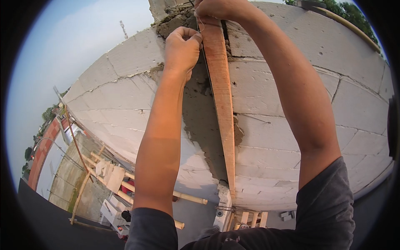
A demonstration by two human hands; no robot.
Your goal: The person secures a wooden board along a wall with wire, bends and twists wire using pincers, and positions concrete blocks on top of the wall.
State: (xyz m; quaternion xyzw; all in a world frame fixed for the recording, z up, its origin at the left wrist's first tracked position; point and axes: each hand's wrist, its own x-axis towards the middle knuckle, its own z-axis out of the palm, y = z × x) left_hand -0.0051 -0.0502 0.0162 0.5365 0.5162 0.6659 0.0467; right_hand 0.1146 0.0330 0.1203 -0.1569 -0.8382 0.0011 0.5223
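Had the left hand [182,48] pinched tight on some thin string [203,27] looping up toward the right hand [217,9], couldn't tell that grip for sure. Saw the plank [221,83] just beside, closer to the right hand, running lengthwise down the block wall [266,91].

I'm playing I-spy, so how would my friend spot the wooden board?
Find the big pale block wall. Down it runs a grey cement strip, and the wooden board stands along that strip's right side. Unlike its pale and grey neighbours, it's long and reddish-brown.
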